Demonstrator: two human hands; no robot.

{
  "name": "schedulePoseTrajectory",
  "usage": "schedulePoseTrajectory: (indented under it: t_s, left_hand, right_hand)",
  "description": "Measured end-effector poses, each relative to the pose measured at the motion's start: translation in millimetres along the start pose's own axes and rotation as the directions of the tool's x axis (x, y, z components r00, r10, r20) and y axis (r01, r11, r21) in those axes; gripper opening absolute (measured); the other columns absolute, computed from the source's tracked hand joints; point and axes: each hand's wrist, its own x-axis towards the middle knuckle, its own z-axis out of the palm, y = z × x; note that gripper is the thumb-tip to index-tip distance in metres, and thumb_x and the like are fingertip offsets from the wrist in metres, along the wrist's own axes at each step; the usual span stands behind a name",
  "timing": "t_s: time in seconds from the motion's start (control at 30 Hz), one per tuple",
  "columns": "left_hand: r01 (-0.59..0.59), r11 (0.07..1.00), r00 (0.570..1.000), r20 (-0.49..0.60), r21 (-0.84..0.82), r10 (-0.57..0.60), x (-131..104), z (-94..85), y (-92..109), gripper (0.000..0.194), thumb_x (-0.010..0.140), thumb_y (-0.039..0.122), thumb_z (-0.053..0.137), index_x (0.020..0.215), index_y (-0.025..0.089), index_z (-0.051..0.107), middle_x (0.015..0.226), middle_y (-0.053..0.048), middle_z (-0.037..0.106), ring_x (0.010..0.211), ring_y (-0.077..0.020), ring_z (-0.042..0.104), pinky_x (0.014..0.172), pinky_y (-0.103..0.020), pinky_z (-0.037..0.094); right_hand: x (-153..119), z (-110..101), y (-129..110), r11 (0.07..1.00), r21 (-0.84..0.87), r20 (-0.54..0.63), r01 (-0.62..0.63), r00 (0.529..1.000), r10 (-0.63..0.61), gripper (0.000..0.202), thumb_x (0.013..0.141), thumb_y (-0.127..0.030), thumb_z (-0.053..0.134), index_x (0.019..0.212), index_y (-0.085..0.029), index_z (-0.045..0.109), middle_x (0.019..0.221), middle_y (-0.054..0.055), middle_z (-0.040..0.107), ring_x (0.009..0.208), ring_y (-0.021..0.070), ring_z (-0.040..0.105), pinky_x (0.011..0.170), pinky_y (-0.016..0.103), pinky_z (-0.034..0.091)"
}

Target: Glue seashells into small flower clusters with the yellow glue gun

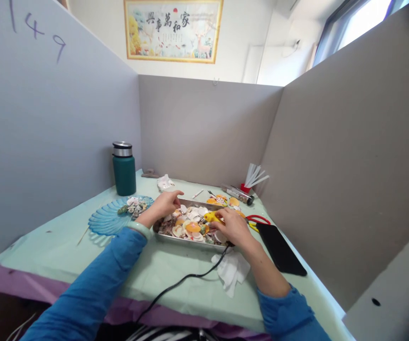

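Note:
A metal tray [190, 244] filled with loose shells [193, 228] in white, orange and brown lies in front of me. My left hand [165, 204] hovers over its left rear part, one finger stretched out to the right and the others bent down toward the shells. Nothing shows between the fingers. In my right hand [233, 226], above the tray's right side, is a yellow hot glue gun [210, 217], its nozzle end pointing left. A black cord [190, 275] trails from it to the table's front edge.
Left stands a blue scalloped plate [101, 219] holding a shell cluster [133, 207], with a green bottle [124, 169] behind. A phone [280, 248], red-handled pliers [259, 219], tissue [231, 272], clear tube [239, 194] and glue sticks [254, 176] lie right. Grey partitions [207, 128] surround the table.

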Motion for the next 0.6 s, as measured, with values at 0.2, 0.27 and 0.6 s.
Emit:
schedulePoseTrajectory:
  t_s: [0.2, 0.27, 0.6]
  left_hand:
    - [0.088, 0.992, 0.996, -0.014, -0.088, -0.090, -13.0, -3.8, -2.6, 0.049, 0.072, 0.021, 0.054, 0.121, 0.014, 0.054, 0.085, -0.004, 0.073, 0.076, -0.0169, 0.066, 0.072, -0.026, 0.047]
    - [0.069, 0.997, 0.998, -0.010, 0.040, -0.069, -13.9, -3.8, 4.7, 0.049, 0.073, 0.021, 0.056, 0.121, 0.016, 0.055, 0.091, -0.006, 0.072, 0.083, -0.0185, 0.065, 0.075, -0.026, 0.046]
    - [-0.073, 0.947, 0.980, 0.196, 0.314, 0.010, 21.4, 27.8, 62.3, 0.038, 0.070, 0.014, 0.056, 0.107, 0.021, 0.061, 0.090, -0.008, 0.069, 0.084, -0.0229, 0.064, 0.071, -0.028, 0.044]
  right_hand:
    - [-0.7, -1.0, -1.0, 1.000, -0.017, 0.002, 0.009, 1.000, -0.009, 0.029, 0.082, -0.046, 0.058, 0.096, -0.020, 0.064, 0.099, 0.007, 0.063, 0.094, 0.0212, 0.055, 0.078, 0.028, 0.036]
    - [-1.1, -2.2, -2.2, 0.999, -0.048, 0.011, -0.007, 1.000, 0.007, 0.032, 0.081, -0.048, 0.059, 0.096, -0.020, 0.064, 0.098, 0.007, 0.063, 0.094, 0.0226, 0.054, 0.079, 0.030, 0.035]
    - [-2.5, -2.5, 1.6, 0.998, -0.055, 0.045, 0.021, 0.999, -0.018, 0.029, 0.080, -0.038, 0.059, 0.102, -0.020, 0.062, 0.099, 0.007, 0.065, 0.094, 0.0239, 0.055, 0.080, 0.032, 0.034]
